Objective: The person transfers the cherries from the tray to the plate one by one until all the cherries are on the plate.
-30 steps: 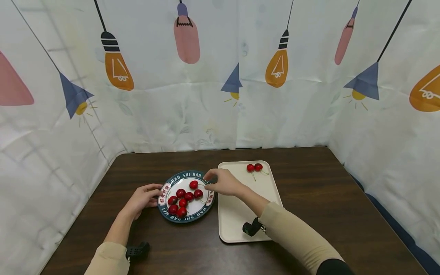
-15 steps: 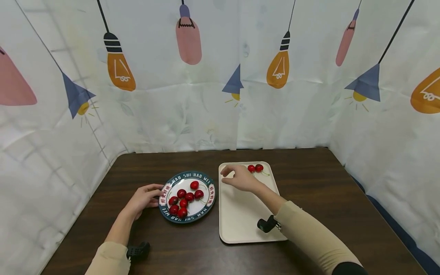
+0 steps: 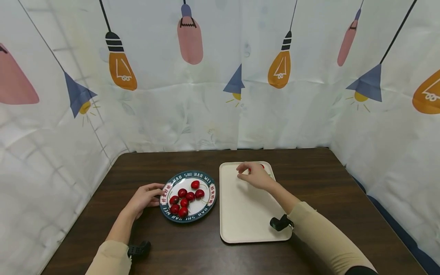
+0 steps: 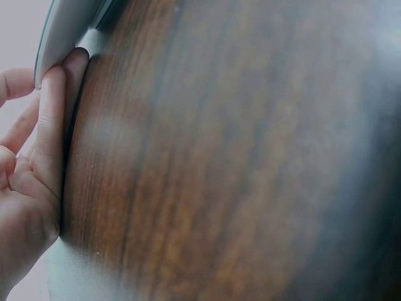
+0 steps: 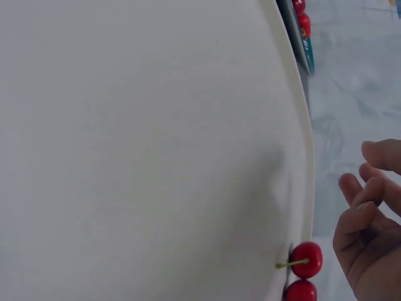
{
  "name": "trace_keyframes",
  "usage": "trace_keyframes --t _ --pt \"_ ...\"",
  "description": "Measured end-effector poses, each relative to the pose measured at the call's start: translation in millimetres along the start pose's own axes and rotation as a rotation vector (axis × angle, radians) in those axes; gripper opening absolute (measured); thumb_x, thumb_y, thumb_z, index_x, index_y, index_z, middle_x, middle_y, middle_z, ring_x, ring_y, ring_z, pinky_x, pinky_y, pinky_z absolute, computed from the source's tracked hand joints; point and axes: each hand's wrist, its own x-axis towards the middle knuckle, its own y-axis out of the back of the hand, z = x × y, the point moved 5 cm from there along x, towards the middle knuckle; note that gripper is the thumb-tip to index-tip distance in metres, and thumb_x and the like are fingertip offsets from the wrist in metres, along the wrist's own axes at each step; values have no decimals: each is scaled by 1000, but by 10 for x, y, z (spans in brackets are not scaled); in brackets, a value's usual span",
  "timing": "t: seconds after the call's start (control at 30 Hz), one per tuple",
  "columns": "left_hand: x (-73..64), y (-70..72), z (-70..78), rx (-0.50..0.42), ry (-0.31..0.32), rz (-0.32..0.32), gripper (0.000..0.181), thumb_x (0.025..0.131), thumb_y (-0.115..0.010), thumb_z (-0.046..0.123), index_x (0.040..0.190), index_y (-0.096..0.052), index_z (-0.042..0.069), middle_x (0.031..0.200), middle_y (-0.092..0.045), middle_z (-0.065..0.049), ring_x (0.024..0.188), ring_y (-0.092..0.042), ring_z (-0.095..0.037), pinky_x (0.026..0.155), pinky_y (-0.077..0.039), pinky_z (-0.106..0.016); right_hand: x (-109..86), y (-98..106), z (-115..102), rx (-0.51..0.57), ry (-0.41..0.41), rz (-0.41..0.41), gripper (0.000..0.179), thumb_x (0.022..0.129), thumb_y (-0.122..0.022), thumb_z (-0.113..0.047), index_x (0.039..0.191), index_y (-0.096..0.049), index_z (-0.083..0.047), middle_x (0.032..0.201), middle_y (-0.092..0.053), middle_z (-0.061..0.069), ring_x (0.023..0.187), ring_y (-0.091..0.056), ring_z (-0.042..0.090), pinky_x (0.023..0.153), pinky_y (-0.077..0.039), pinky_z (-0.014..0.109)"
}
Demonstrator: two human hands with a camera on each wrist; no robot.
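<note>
My left hand [image 3: 144, 198] holds the left rim of a round plate [image 3: 188, 219] with a dark green patterned border. In the left wrist view the plate's edge [image 4: 53, 47] sits between the fingers. Several red cherries [image 3: 190, 196] lie on the plate. Over the upper part of a cream rectangular tray [image 3: 247, 214] hovers my right hand [image 3: 256, 176], fingers loosely bent, with nothing in them. Two cherries rest at the tray's far end, mostly hidden behind that hand in the head view. The right wrist view shows both, a stemmed cherry [image 5: 306, 259] and another cherry [image 5: 301, 291].
Plate and tray stand side by side, a narrow gap apart, on a dark brown wooden table [image 3: 337, 214]. A pale curtain [image 3: 192, 110] printed with lamps surrounds the table's back and sides. Each wrist wears a black camera mount [image 3: 280, 222].
My right hand has moved from above the plate's right edge rightward over the tray, now covering most of the two cherries there. The left hand stays at the plate's rim.
</note>
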Motion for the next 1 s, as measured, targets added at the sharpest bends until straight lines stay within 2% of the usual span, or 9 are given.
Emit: trace_keyframes --t 0.23,0.57,0.87,1.0 --pt "-2 18 15 14 -7 -8 52 103 -63 27 144 -54 -4 124 -62 -22 85 -67 -20 77 -61 -30 -76 134 219 130 -121 27 31 98 -70 -17 125 -66 -1 110 -68 7 97 -62 27 67 -59 34" --pt "0 15 12 9 1 -4 50 103 -63 26 143 -54 -3 124 -62 -22 85 -67 -20 78 -61 -30 -146 291 414 124 -174 107 31 98 -70 -17 125 -67 -4 111 -68 9 93 -60 26 67 -56 33" --pt "-6 10 20 7 -2 -7 50 103 -63 26 143 -55 -4 123 -62 -22 85 -67 -20 78 -61 -31 -173 425 526 121 -213 176 31 98 -69 -15 126 -65 -1 114 -65 14 72 -59 25 61 -52 32" --pt "2 12 6 -1 -1 -9 51 103 -64 26 143 -55 -4 123 -63 -21 84 -68 -20 77 -61 -31 -170 454 576 119 -233 202 31 98 -69 -14 126 -65 0 114 -65 15 77 -61 26 62 -53 31"
